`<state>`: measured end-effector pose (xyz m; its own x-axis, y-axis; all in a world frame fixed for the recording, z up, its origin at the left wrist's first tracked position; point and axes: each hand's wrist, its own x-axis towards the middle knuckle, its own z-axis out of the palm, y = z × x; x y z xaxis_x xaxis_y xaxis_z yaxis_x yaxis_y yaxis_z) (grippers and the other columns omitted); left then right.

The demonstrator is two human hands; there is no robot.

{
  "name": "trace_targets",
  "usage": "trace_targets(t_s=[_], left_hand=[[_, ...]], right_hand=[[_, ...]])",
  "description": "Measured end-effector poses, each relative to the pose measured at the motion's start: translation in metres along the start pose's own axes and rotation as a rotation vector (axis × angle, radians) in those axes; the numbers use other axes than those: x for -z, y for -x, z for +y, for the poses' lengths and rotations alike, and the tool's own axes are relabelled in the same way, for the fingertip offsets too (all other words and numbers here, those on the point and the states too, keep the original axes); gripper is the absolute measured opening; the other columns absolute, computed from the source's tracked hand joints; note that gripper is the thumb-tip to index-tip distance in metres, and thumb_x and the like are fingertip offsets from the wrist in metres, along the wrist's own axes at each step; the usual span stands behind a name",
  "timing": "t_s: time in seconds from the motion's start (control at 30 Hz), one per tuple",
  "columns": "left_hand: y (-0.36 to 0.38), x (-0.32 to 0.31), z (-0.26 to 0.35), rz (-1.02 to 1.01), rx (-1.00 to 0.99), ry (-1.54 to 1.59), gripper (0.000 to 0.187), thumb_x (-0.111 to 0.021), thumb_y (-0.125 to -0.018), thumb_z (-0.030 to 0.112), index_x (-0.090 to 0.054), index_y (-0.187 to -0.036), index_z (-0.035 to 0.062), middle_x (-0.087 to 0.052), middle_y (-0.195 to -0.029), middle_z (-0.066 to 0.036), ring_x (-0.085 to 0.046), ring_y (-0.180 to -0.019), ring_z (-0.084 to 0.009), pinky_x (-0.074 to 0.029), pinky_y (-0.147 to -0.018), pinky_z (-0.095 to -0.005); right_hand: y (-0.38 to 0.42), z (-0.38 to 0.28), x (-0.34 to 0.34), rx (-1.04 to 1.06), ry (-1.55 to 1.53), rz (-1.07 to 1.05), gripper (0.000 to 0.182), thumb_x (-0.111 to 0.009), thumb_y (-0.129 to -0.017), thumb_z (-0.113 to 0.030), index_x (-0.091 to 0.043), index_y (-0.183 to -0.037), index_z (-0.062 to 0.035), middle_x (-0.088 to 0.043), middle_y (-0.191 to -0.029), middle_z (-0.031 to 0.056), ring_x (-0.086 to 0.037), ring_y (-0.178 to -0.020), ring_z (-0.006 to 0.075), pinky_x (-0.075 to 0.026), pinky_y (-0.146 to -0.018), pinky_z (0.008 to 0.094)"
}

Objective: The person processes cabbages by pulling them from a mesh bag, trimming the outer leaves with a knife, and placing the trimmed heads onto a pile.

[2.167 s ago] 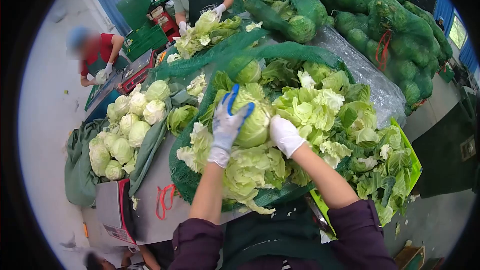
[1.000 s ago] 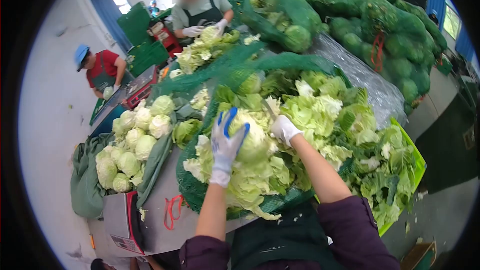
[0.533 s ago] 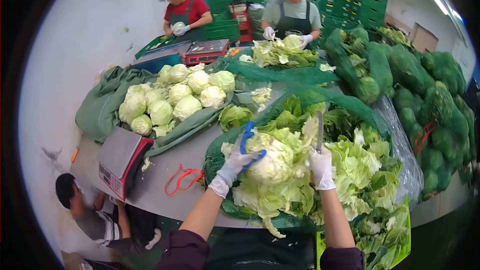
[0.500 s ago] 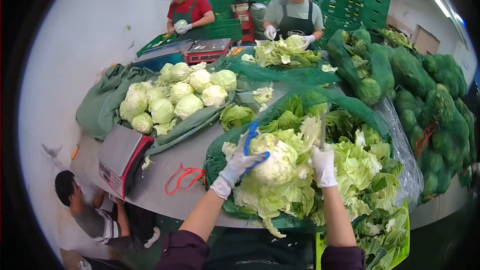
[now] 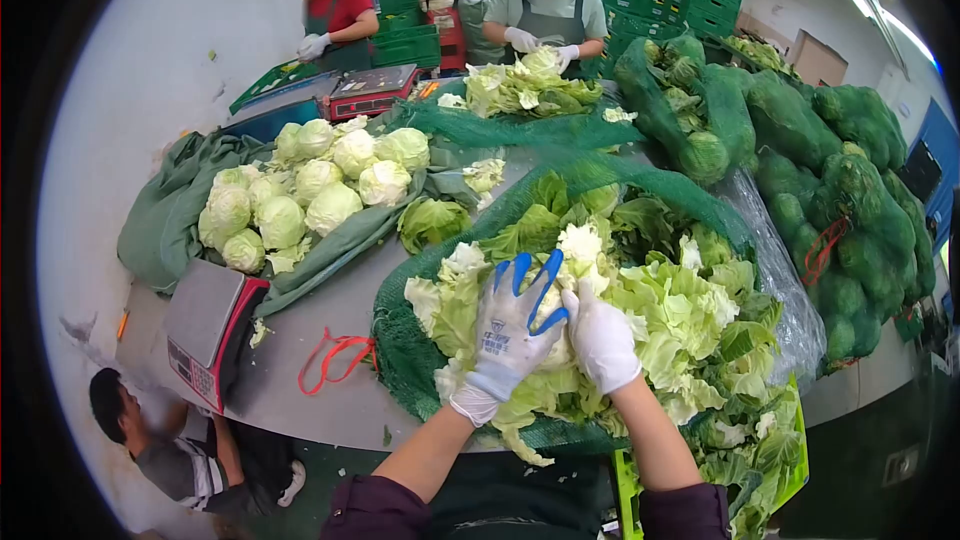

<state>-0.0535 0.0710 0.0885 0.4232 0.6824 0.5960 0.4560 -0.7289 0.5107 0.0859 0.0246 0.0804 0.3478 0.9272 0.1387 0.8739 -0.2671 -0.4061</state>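
My left hand (image 5: 515, 325), in a white glove with blue fingertips, lies back-up over a pale cabbage (image 5: 545, 385), fingers spread around its top. The hands cover most of this cabbage. Against it on the right, my gloved right hand (image 5: 603, 342) is closed, thumb toward the left hand. The blade of the knife seen in this fist earlier is hidden now. Around both hands lie loose cabbage leaves (image 5: 670, 325) on a green mesh bag (image 5: 400, 315), with darker leaves behind.
Trimmed cabbages (image 5: 333, 208) lie on green cloth at left, above a red-edged scale (image 5: 205, 325). Full mesh bags (image 5: 850, 230) are piled at right. A yellow-green crate (image 5: 797, 440) of leaves stands below. Two co-workers (image 5: 545, 25) (image 5: 335, 20) work across the table; another person (image 5: 175, 445) crouches lower left.
My left hand has turned from the cabbage's left side to over its top. My right hand has moved left, close beside it, and the knife blade has gone from sight. The view has shifted.
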Motion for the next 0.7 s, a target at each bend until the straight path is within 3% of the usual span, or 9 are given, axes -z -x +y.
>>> trace_targets(t_s=[0.07, 0.17, 0.2, 0.43, 0.5, 0.6, 0.7], left_hand=[[0.001, -0.001, 0.002, 0.013, 0.032, -0.033, 0.070, -0.073, -0.074, 0.025, -0.046, -0.138, 0.0164, -0.049, -0.127, -0.022, -0.046, -0.118, -0.0388, -0.037, -0.100, -0.0466], [0.001, -0.003, -0.008, 0.018, 0.045, 0.029, 0.066, -0.071, -0.076, 0.022, -0.047, -0.137, 0.0161, -0.050, -0.126, -0.023, -0.046, -0.118, -0.0390, -0.038, -0.100, -0.0462], [0.003, -0.005, -0.012, 0.032, 0.047, 0.024, 0.063, -0.070, -0.078, 0.021, -0.048, -0.137, 0.0157, -0.050, -0.125, -0.023, -0.047, -0.118, -0.0388, -0.039, -0.099, -0.0456], [0.007, -0.004, -0.010, 0.029, 0.067, 0.049, 0.063, -0.069, -0.078, 0.027, -0.047, -0.137, 0.0203, -0.049, -0.127, -0.021, -0.045, -0.120, -0.0365, -0.037, -0.100, -0.0459], [0.019, 0.004, 0.006, 0.002, 0.039, 0.034, 0.063, -0.070, -0.076, 0.021, -0.050, -0.135, 0.0153, -0.050, -0.124, -0.021, -0.044, -0.120, -0.0364, -0.037, -0.101, -0.0429], [0.047, 0.011, 0.018, 0.049, -0.168, -0.196, 0.069, -0.075, -0.071, 0.030, -0.051, -0.135, 0.0158, -0.051, -0.118, -0.019, -0.047, -0.114, -0.0347, -0.039, -0.097, -0.0445], [0.036, 0.034, 0.004, -0.079, -0.031, -0.031, 0.075, -0.079, -0.066, 0.033, -0.052, -0.134, 0.0160, -0.052, -0.114, -0.019, -0.048, -0.109, -0.0338, -0.040, -0.096, -0.0440]], right_hand=[[-0.009, -0.005, 0.007, -0.010, -0.011, -0.068, 0.042, -0.038, -0.098, -0.040, -0.056, -0.101, -0.0019, -0.064, -0.076, 0.0250, -0.063, -0.074, 0.0426, -0.049, -0.068, 0.0513], [-0.029, -0.009, 0.004, 0.017, 0.011, -0.152, 0.049, -0.037, -0.097, -0.042, -0.062, -0.094, -0.0006, -0.065, -0.080, 0.0255, -0.063, -0.079, 0.0420, -0.049, -0.074, 0.0500], [-0.036, -0.010, 0.002, 0.060, 0.031, -0.145, 0.050, -0.037, -0.098, -0.039, -0.064, -0.084, 0.0006, -0.064, -0.077, 0.0249, -0.063, -0.076, 0.0418, -0.050, -0.070, 0.0486], [-0.055, -0.009, 0.004, 0.148, 0.125, -0.211, 0.050, -0.039, -0.096, -0.042, -0.065, -0.091, 0.0005, -0.066, -0.083, 0.0230, -0.064, -0.081, 0.0400, -0.050, -0.073, 0.0460], [-0.054, 0.008, 0.009, 0.036, 0.067, 0.004, 0.052, -0.039, -0.096, -0.044, -0.066, -0.090, -0.0005, -0.066, -0.085, 0.0235, -0.064, -0.083, 0.0396, -0.050, -0.075, 0.0461], [-0.054, 0.068, 0.009, -0.126, 0.066, -0.091, 0.053, -0.041, -0.095, -0.046, -0.068, -0.081, -0.0012, -0.067, -0.084, 0.0222, -0.065, -0.082, 0.0378, -0.050, -0.074, 0.0467], [-0.042, 0.094, -0.001, -0.091, 0.061, 0.012, 0.051, -0.043, -0.095, -0.046, -0.065, -0.089, -0.0007, -0.066, -0.080, 0.0231, -0.064, -0.080, 0.0402, -0.050, -0.070, 0.0474]])
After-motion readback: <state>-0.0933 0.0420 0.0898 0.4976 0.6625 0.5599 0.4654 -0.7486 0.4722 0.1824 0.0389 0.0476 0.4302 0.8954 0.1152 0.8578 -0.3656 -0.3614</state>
